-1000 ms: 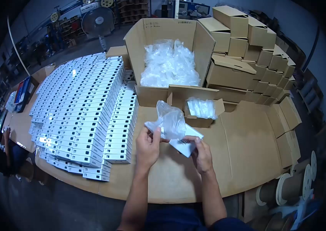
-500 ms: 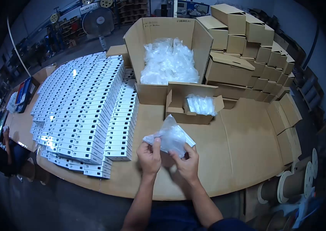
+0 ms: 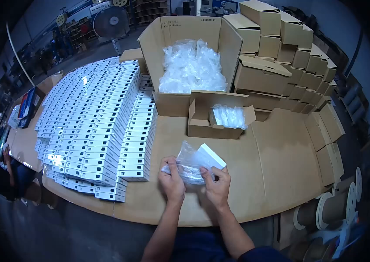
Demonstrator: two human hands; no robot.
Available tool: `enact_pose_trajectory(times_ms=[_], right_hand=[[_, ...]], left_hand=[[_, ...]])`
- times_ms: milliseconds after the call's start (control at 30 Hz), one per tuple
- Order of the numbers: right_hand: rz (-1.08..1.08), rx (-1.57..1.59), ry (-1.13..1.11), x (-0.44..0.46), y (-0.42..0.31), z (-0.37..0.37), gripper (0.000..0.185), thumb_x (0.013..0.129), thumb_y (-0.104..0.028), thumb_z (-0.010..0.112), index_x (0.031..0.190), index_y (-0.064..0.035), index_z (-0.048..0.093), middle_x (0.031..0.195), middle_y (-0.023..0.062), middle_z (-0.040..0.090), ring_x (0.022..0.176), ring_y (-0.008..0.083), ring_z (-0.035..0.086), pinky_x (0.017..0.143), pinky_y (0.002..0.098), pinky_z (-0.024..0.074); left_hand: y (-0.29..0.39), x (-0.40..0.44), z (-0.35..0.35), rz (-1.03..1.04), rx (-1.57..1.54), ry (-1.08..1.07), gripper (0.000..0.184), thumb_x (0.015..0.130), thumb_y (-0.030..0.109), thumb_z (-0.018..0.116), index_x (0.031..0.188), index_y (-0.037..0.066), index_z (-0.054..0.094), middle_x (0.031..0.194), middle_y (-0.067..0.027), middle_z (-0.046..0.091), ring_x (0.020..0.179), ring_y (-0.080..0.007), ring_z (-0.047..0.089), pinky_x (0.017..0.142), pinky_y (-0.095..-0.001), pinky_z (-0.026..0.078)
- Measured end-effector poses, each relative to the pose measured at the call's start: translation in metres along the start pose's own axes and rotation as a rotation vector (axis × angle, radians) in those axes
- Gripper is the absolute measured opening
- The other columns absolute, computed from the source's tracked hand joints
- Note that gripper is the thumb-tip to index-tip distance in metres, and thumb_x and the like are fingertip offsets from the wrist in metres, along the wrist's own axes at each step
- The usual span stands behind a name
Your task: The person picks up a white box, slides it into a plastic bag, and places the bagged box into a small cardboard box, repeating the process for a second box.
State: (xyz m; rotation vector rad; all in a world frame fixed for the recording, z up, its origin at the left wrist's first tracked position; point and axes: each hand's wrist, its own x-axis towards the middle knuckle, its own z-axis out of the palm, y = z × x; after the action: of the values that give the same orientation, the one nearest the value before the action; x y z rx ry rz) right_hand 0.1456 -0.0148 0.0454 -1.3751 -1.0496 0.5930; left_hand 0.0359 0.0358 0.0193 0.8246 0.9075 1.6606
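A clear plastic bag (image 3: 187, 163) is stretched between my hands above the front of the cardboard-covered table (image 3: 241, 192). My left hand (image 3: 172, 185) pinches the bag's left side, thumb on top. My right hand (image 3: 217, 185) is closed at the other end, its thumb pressing on the plastic and its fingers by a flat white box (image 3: 211, 156). That box sticks out of or from behind the bag at the upper right; which of the two I cannot tell. Beyond my hands stands an open small carton (image 3: 209, 132) with several plastic-wrapped packs (image 3: 228, 118) in its right part.
Stacked white boxes (image 3: 88, 126) cover the table's left side. At the back, a large open carton (image 3: 185, 28) holds a heap of clear bags (image 3: 192, 65). Brown cartons (image 3: 261, 76) are piled at the back right. Another person (image 3: 1, 168) is at far left.
The bag has turned and dropped lower between my hands, and its raised corner has shifted left. More of the white box now shows beside it. My right hand has moved slightly right and down.
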Motion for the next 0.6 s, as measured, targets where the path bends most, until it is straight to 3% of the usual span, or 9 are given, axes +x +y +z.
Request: enact_pose_trajectory(times_ms=[67, 167, 200, 300, 433, 533, 600], right_hand=[[-0.065, -0.025, 0.021, 0.004, -0.001, -0.003, 0.036, 0.089, -0.019, 0.082, 0.078, 0.0095, 0.063, 0.101, 0.0121, 0.061, 0.083, 0.0165, 0.053, 0.073, 0.0301, 0.0454], [-0.058, 0.013, 0.076, 0.011, -0.009, -0.010, 0.047, 0.090, -0.025, 0.082, 0.064, 0.0040, 0.056, 0.077, 0.0027, 0.049, 0.073, 0.0132, 0.043, 0.064, 0.0302, 0.0367], [-0.041, 0.010, 0.102, 0.014, -0.010, -0.012, 0.049, 0.086, -0.022, 0.086, 0.061, 0.0026, 0.052, 0.078, 0.0030, 0.047, 0.073, 0.0135, 0.042, 0.064, 0.0311, 0.0372], [-0.096, -0.063, 0.042, 0.020, -0.006, -0.025, 0.043, 0.078, -0.016, 0.091, 0.067, 0.0044, 0.055, 0.102, 0.0131, 0.060, 0.081, 0.0159, 0.050, 0.068, 0.0304, 0.0450], [-0.214, -0.112, -0.036, 0.020, 0.001, -0.029, 0.038, 0.077, -0.016, 0.092, 0.074, 0.0026, 0.060, 0.099, 0.0113, 0.058, 0.082, 0.0149, 0.051, 0.069, 0.0286, 0.0457], [0.161, 0.463, -0.185, 0.014, 0.006, -0.021, 0.034, 0.079, -0.018, 0.091, 0.084, 0.0050, 0.066, 0.103, 0.0089, 0.057, 0.086, 0.0135, 0.052, 0.070, 0.0280, 0.0460], [0.168, 0.293, -0.222, 0.009, 0.007, -0.023, 0.035, 0.081, -0.019, 0.090, 0.087, 0.0065, 0.068, 0.105, 0.0075, 0.057, 0.092, 0.0125, 0.054, 0.072, 0.0271, 0.0466]], left_hand=[[-0.011, 0.003, -0.009, 0.037, 0.065, 0.010, 0.026, 0.110, 0.028, 0.051, 0.097, 0.006, 0.055, 0.088, 0.0003, 0.056, 0.081, -0.0054, 0.053, 0.071, -0.0224, 0.046], [-0.014, -0.002, -0.019, -0.029, 0.077, -0.061, 0.028, 0.108, 0.030, 0.055, 0.101, 0.003, 0.059, 0.087, 0.0005, 0.060, 0.077, -0.0054, 0.055, 0.067, -0.0222, 0.045], [-0.006, -0.007, -0.021, -0.113, 0.064, -0.121, 0.026, 0.107, 0.028, 0.058, 0.102, 0.003, 0.060, 0.086, 0.0001, 0.063, 0.076, -0.0058, 0.056, 0.066, -0.0223, 0.045], [0.001, -0.014, -0.020, -0.097, 0.096, -0.283, 0.024, 0.103, 0.024, 0.066, 0.106, 0.000, 0.064, 0.086, -0.0014, 0.069, 0.077, -0.0063, 0.061, 0.067, -0.0229, 0.048], [0.010, -0.015, -0.025, -0.125, 0.381, -0.335, 0.023, 0.099, 0.021, 0.072, 0.102, -0.002, 0.070, 0.082, -0.0023, 0.071, 0.078, -0.0066, 0.063, 0.070, -0.0230, 0.051], [0.007, -0.016, -0.022, -0.141, 0.260, -0.250, 0.023, 0.101, 0.020, 0.069, 0.095, -0.002, 0.073, 0.083, -0.0017, 0.071, 0.081, -0.0076, 0.063, 0.073, -0.0238, 0.050], [0.003, -0.018, -0.024, -0.126, 0.296, -0.287, 0.024, 0.104, 0.020, 0.065, 0.096, -0.002, 0.072, 0.087, -0.0015, 0.070, 0.083, -0.0075, 0.062, 0.075, -0.0244, 0.049]])
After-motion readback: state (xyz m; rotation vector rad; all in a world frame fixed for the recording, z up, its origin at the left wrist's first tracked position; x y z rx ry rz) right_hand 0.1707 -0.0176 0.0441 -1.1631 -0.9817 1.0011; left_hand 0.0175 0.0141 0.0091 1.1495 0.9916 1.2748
